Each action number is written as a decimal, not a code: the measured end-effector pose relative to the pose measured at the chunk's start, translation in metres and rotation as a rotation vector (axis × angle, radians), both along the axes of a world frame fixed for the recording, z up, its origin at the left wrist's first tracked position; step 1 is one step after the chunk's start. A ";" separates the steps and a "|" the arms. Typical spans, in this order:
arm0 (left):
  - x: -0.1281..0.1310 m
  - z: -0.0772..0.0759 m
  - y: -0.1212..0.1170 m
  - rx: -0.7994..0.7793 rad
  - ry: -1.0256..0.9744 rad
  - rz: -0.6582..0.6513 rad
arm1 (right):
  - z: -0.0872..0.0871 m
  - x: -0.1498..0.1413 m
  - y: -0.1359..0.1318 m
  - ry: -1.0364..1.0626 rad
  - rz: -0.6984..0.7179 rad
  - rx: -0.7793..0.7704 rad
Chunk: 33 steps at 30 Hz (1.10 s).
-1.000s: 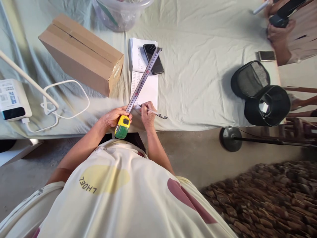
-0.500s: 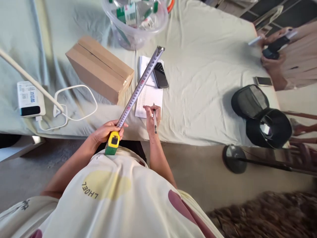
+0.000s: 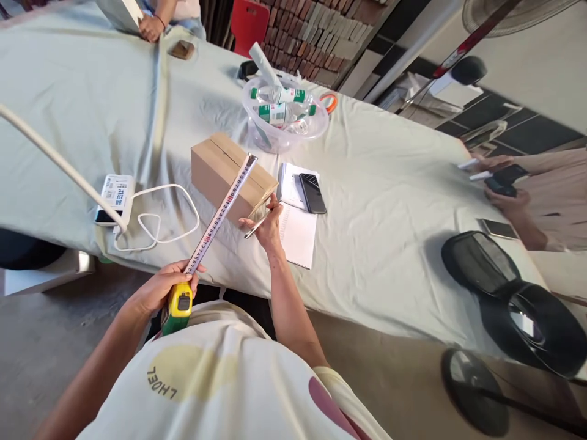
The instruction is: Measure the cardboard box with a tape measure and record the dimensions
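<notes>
In my left hand (image 3: pixel 160 286), near the table's front edge, is a yellow and green tape measure (image 3: pixel 178 308). Its extended blade slants away to the upper right, the hooked end above the cardboard box (image 3: pixel 213 171). A slim pen (image 3: pixel 257 226) is gripped in my right hand (image 3: pixel 270 229), whose fingers are at the box's near right corner; whether they press on it I cannot tell. Right of the box lies an open notebook (image 3: pixel 298 241) with a dark phone (image 3: pixel 313 194) on its upper page.
A clear tub (image 3: pixel 275 143) of plastic bottles stands behind the box. At left are a white power bank (image 3: pixel 117 192) and looped cable (image 3: pixel 187 194). A black case (image 3: pixel 481 263) sits at right. One person's hands (image 3: pixel 504 177) hold a dark device; another person's hand (image 3: pixel 151 27) is at the far edge.
My right hand has moved with the pen from the notebook up and left to the box corner. The tape's end now appears over the box instead of the notebook. The view has shifted.
</notes>
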<state>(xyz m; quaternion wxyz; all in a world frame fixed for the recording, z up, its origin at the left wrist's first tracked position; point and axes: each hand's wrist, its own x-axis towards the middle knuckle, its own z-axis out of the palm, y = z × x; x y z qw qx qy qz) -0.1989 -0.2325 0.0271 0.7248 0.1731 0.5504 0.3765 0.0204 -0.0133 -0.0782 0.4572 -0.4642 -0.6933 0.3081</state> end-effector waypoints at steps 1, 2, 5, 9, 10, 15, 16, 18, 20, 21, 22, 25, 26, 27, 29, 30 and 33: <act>-0.001 0.001 -0.001 -0.007 0.010 -0.003 | 0.001 0.000 0.002 0.016 0.024 0.004; -0.002 0.003 -0.001 -0.012 0.015 -0.008 | 0.002 0.000 0.002 0.032 0.049 0.014; -0.004 0.005 -0.001 -0.014 0.022 -0.022 | 0.004 0.003 0.001 0.047 0.099 0.066; -0.006 0.004 -0.002 -0.019 0.017 -0.031 | 0.001 0.013 -0.006 -0.014 0.114 0.138; -0.007 0.003 -0.002 -0.023 0.015 -0.040 | 0.000 0.017 -0.007 -0.023 0.119 0.156; -0.014 -0.006 -0.008 -0.012 0.002 -0.104 | -0.002 0.030 -0.007 -0.054 0.147 0.214; -0.016 -0.007 -0.009 -0.012 0.000 -0.112 | -0.001 0.032 -0.007 -0.064 0.149 0.215; -0.018 -0.009 -0.010 -0.021 -0.001 -0.126 | 0.001 0.034 -0.007 -0.065 0.150 0.221; -0.019 -0.010 -0.012 -0.027 0.007 -0.139 | 0.003 0.035 -0.007 -0.034 0.158 0.243; -0.019 -0.010 -0.013 -0.023 0.021 -0.142 | 0.004 0.035 -0.008 -0.011 0.165 0.253; -0.019 -0.010 -0.013 -0.017 0.039 -0.142 | 0.005 0.035 -0.009 0.011 0.172 0.258; -0.016 -0.010 -0.014 0.004 0.090 -0.127 | 0.013 0.033 -0.013 0.036 0.169 0.209; -0.015 -0.010 -0.013 0.011 0.099 -0.123 | 0.016 0.033 -0.014 0.032 0.163 0.175; -0.014 -0.008 -0.012 0.020 0.106 -0.122 | 0.021 0.033 -0.017 0.031 0.155 0.139; -0.013 -0.004 -0.008 0.051 0.127 -0.139 | 0.032 0.033 -0.021 0.061 0.135 0.063; -0.013 -0.001 -0.005 0.073 0.144 -0.159 | 0.038 0.035 -0.022 0.093 0.128 0.022; -0.017 0.009 0.008 0.140 0.203 -0.293 | 0.057 0.043 -0.026 0.222 0.146 -0.116</act>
